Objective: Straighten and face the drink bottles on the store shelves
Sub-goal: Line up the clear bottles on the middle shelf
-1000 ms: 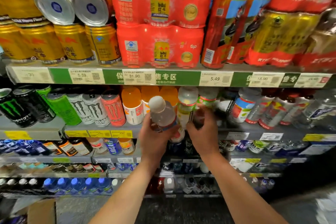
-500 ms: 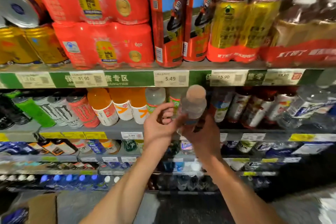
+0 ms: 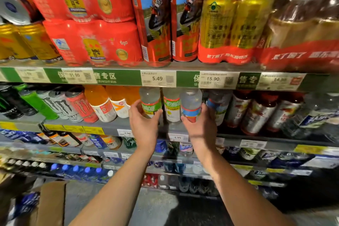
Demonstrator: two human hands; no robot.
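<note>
Both hands on the shelf row: left hand (image 3: 145, 124) grasping a green-label bottle (image 3: 150, 102), right hand (image 3: 200, 126) grasping a blue-label bottle (image 3: 190, 105), labels need turning forward next.

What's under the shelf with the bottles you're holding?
Under that shelf sit price tags and another row of bottles. Both hands cover the middle of that row.

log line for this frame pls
left hand: grips green-label bottle | right hand: grips blue-label bottle | both bottles upright on shelf
</note>
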